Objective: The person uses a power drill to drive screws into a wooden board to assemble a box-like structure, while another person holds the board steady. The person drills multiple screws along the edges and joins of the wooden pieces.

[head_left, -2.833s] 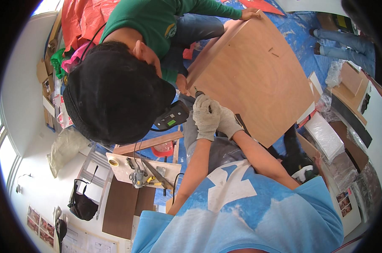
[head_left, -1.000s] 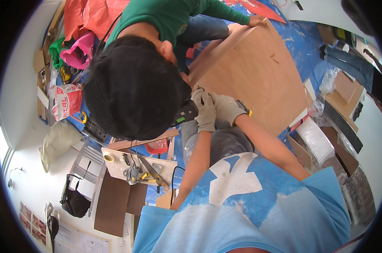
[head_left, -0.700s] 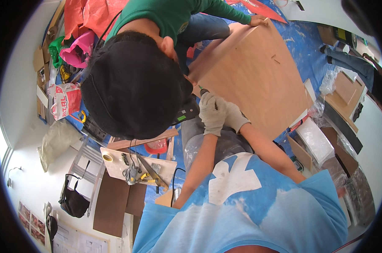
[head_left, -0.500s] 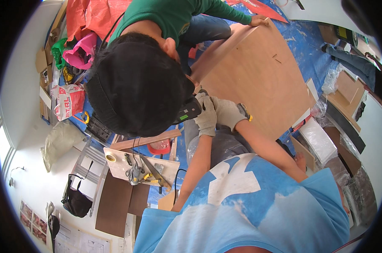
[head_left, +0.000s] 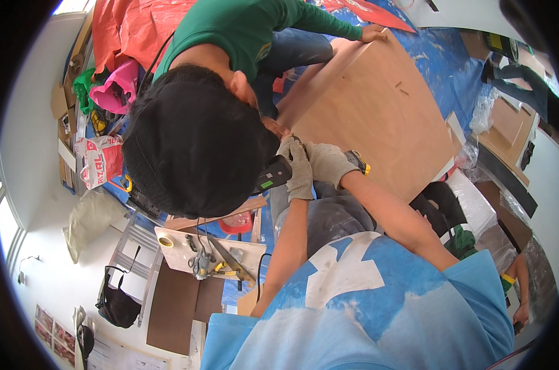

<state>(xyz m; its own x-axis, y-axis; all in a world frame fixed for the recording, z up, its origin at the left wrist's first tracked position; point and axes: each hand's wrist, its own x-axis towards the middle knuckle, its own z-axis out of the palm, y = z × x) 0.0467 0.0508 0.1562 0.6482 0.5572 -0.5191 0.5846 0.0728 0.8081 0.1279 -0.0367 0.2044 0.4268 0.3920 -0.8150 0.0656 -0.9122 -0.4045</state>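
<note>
The person's right hand (head_left: 330, 163) grips the drill (head_left: 359, 163), the left hand (head_left: 300, 171) closed round its front, at the panel's (head_left: 372, 117) left corner; the side board (head_left: 316, 89) sits along its edge, drilling seemingly unfinished.

Near the frame's centre, the gloved left hand (head_left: 299, 168) and right hand (head_left: 328, 164) hold a drill (head_left: 359, 162) beside a wooden panel (head_left: 378, 123). At upper centre, a co-worker's hand (head_left: 373, 33) touches its corner.

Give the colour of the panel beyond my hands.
The panel is light brown, clearest in the head view.
</note>
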